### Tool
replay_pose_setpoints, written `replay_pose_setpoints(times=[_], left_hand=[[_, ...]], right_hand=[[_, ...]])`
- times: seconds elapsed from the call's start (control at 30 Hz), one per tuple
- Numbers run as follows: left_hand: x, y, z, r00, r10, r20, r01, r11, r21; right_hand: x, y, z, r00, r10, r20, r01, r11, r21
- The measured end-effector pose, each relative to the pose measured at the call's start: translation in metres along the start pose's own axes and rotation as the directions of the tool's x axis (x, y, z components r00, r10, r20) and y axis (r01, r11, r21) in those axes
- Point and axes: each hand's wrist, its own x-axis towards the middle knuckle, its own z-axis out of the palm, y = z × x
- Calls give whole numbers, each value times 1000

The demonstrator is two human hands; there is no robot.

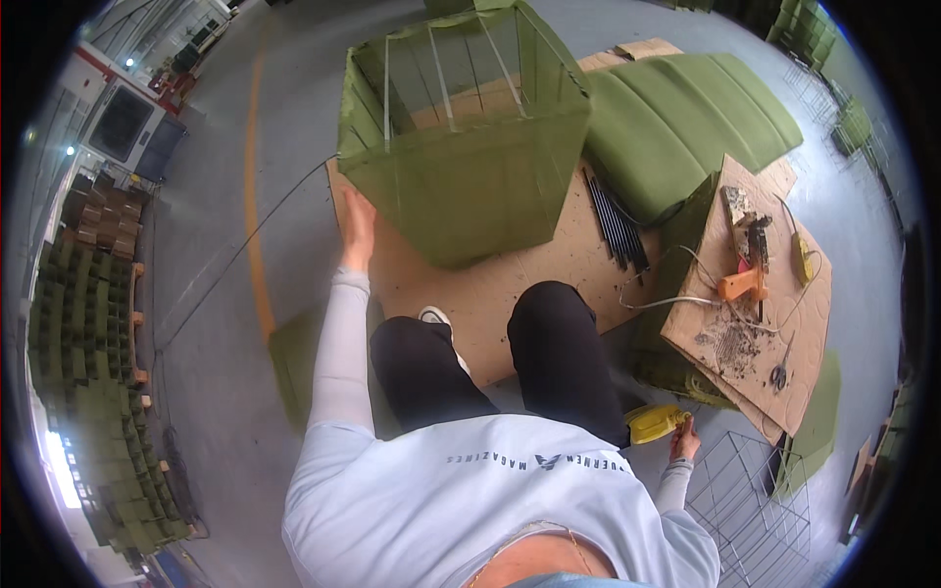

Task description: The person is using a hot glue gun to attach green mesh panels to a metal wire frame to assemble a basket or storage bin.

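A large green fabric box (470, 186) on a frame of thin rods stands before me, its upper side showing pale strips. Against its lower left side rests my left hand (359, 227), the fingers stretched out flat; whether the fingertips press on the fabric is hard to tell. Down at my right side, my right hand (685, 439) is closed around the end of a yellow plastic object (655, 423), possibly a bottle, whose exact kind I cannot make out.
On a cardboard-topped stand (725, 338) to the right lie an orange glue gun (742, 284), scissors (779, 376) and a yellow-handled tool (803, 257). Black rods (616, 223) and a ribbed green cover (691, 122) lie beyond. A wire frame (750, 495) stands lower right; green stacks (93, 392) line the left.
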Motion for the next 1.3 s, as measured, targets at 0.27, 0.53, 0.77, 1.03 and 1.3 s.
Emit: replay_pose_setpoints(times=[0.27, 0.53, 0.77, 1.03, 1.3], left_hand=[[-44, -16, 13, 993, -73, -94, 84, 990, 113], [-78, 29, 12, 841, 438, -318, -154, 758, 634], [-78, 77, 72, 521, 767, 375, -586, 2, 810], [-42, 79, 101, 417, 684, 599, -679, -203, 705], [-23, 84, 96, 399, 688, 605, -682, -218, 698]], right_hand=[[-19, 12, -8, 999, 42, 34, -48, 977, 210], [-45, -15, -48, 973, -146, -180, 64, 916, -396], [-104, -210, 168, 653, -757, -15, 737, 639, -220], [-280, -327, 488, -680, -609, 408, 733, -577, 359], [-293, -330, 557, -748, -576, 328, 663, -666, 343]])
